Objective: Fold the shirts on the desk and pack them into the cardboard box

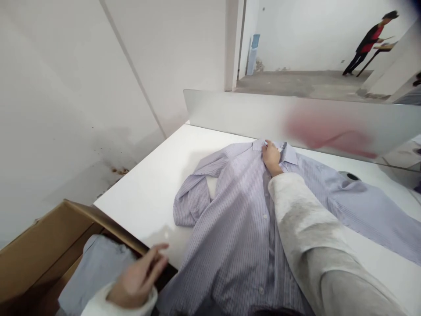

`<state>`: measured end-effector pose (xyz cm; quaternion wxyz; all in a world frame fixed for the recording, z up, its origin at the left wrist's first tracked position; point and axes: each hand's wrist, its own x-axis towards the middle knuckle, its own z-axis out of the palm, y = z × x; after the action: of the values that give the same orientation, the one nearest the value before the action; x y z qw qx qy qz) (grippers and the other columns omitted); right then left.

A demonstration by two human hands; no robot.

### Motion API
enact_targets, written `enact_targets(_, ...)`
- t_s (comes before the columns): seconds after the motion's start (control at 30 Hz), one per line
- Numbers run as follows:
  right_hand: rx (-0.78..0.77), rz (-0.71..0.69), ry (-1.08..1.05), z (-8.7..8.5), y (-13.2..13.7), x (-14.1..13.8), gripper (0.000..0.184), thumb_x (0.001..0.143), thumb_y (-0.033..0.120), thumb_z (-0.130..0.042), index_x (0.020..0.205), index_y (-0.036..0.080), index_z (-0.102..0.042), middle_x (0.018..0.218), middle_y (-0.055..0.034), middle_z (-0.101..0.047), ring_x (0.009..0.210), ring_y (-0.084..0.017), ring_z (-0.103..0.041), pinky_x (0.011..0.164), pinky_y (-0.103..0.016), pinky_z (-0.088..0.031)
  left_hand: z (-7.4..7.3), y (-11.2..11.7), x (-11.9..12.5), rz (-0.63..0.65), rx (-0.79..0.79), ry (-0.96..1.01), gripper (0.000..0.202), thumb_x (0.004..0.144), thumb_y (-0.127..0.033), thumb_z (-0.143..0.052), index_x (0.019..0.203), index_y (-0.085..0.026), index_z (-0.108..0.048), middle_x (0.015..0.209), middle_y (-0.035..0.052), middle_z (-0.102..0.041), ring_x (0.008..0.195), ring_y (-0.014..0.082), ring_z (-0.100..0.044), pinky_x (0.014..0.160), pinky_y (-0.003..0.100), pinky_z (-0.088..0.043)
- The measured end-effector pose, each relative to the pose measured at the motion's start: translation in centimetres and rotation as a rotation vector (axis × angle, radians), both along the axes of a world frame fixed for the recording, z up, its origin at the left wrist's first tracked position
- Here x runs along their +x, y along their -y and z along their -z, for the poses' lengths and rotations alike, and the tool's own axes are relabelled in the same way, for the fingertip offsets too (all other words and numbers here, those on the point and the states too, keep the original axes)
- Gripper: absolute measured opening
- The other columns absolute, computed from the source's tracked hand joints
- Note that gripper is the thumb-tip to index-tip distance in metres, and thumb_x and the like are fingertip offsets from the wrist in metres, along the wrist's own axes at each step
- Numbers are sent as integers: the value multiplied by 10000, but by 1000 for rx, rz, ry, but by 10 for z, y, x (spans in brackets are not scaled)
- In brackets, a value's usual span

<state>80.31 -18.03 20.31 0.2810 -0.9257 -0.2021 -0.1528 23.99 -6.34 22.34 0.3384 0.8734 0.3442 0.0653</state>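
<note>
"Head view: what am I working over?"

"A white table (pixel 148 184), running up against the low partition (pixel 230 112). The striped shirt (pixel 240 206) is lying on it, front up, stretching out from the partition."

"Which way is it pointing?"

"I'm reading the collar end as facing the partition, the body trailing away from it. The long axis is running outward, slightly slanted. One sleeve (pixel 190 202) is doubling back; the other sleeve (pixel 371 210) is angling off from the partition."

"And the cardboard box (pixel 42 245)?"

"Sitting well apart from the partition. My left hand (pixel 138 274) is hovering by its rim, fingers loosely curled, gripping nothing."

"The right hand (pixel 271 156)?"

"Pinching the collar (pixel 290 156), just short of the partition."

"How should I be handling it?"

"I'm judging this as settling the collar: I'd be pinching lightly, drawing evenly toward the partition, smoothing so the buttons (pixel 265 216) are lining up straight."
</note>
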Motion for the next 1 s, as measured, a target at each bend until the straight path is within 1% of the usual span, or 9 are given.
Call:
enact_targets(0.13, -141, -241, 302, 3, -2, -9, 429, 909, 198, -347, 1282, 126, -545, 1382, -170, -485, 1224, -286, -445, 1032, -450, -280, -36, -38, 69, 39, 107, -173, 419, 803, -561, -399, 900, -222, -626, 805, 53, -689, 742, 210, -639, 702, 309, -503)
enact_targets(0.33, -291, -301, 109, 13, -8, 2, 539, 941, 325, -330, 1359, -2, -425, 1446, -219, -403, 1347, -305, -331, 1084, -476, -247, -49, -22, 155, 212, 244, -182, 213, 770, -408, -509, 775, -206, -576, 718, 39, -609, 682, 203, -576, 691, 316, -452)
enact_targets(0.43, -341, -300, 48, 14, -8, 6, 541, 956, 345, -291, 1357, 6, -422, 1464, -211, -380, 1364, -305, -307, 1085, -502, -243, -62, -33, 157, 193, 403, 51, 118, 777, -278, -459, 702, -211, -522, 710, 36, -565, 707, 194, -560, 691, 303, -452)
enact_targets(0.53, -357, -310, 36, 13, -6, 6, 521, 964, 346, -266, 1343, 34, -439, 1468, -202, -377, 1363, -294, -308, 1078, -497, -257, -84, -64, 133, 4, 807, 262, 132, 761, -170, -433, 662, -210, -511, 755, 66, -574, 780, 212, -557, 715, 320, -449)
enact_targets(0.67, -349, -318, 47, 13, -5, 7, 501, 966, 341, -255, 1314, 51, -469, 1454, -198, -399, 1353, -293, -328, 1069, -498, -271, -100, -99, 95, -70, 1163, 87, 161, 804, -173, -459, 752, -200, -609, 848, 94, -646, 903, 268, -583, 877, 432, -424)
enact_targets(0.73, -349, -319, 56, 14, -5, 7, 491, 965, 333, -256, 1304, 58, -482, 1444, -197, -414, 1347, -296, -336, 1064, -505, -276, -94, -105, 84, 72, 1057, -164, 154, 807, -191, -483, 827, -192, -636, 889, 91, -677, 975, 280, -598, 1015, 502, -337)
enact_targets(0.83, -352, -317, 70, 14, -5, 6, 477, 966, 320, -257, 1300, 70, -488, 1437, -199, -422, 1337, -298, -351, 1054, -511, -284, -74, -106, 76, 205, 662, -521, 162, 803, -272, -519, 886, -206, -642, 937, 64, -712, 978, 268, -632, 1078, 519, -277)
enact_targets(0.9, -356, -315, 76, 12, -4, 5, 469, 969, 315, -256, 1295, 74, -492, 1431, -200, -428, 1330, -296, -361, 1047, -504, -296, -60, -107, 75, 147, 446, -620, 217, 840, -348, -472, 929, -234, -633, 972, 41, -717, 940, 251, -651, 982, 449, -409)
enact_targets(1.0, -361, -318, 94, 11, -4, 4, 451, 970, 305, -252, 1264, 86, -514, 1414, -196, -449, 1311, -291, -382, 1034, -487, -314, -43, -114, 74, -85, 416, -520, 312, 885, -381, -376, 1016, -233, -617, 1054, 52, -696, 924, 238, -655, 796, 346, -504)
